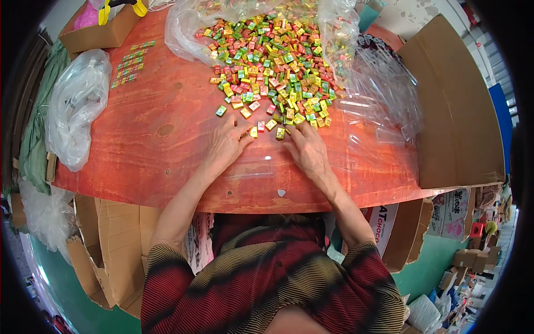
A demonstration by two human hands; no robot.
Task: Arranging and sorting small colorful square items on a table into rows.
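Observation:
Small candy-sized boxes [272, 72] in red, yellow and green lie in a big loose pile on the red wooden table. At its near edge my left hand [227, 140] rests with fingers apart, thumb and forefinger beside a small yellow box [253, 132] that they seem to touch. Right of that are a red box [261, 126] and another yellow box [271, 124]. My right hand [307, 147] reaches in from the other side, fingers stretched and spread, its tips by a yellow box [280, 133]. A clear plastic sleeve or tray [250, 168] lies flat between my forearms.
Clear plastic bags [189, 28] surround the pile's back; clear trays or sleeves [384, 89] heap at right beside a tall cardboard box [456, 106]. Several rows of small boxes [132, 64] and a bundled plastic bag [78, 106] lie at left. Open cartons [119, 239] stand below the table edge.

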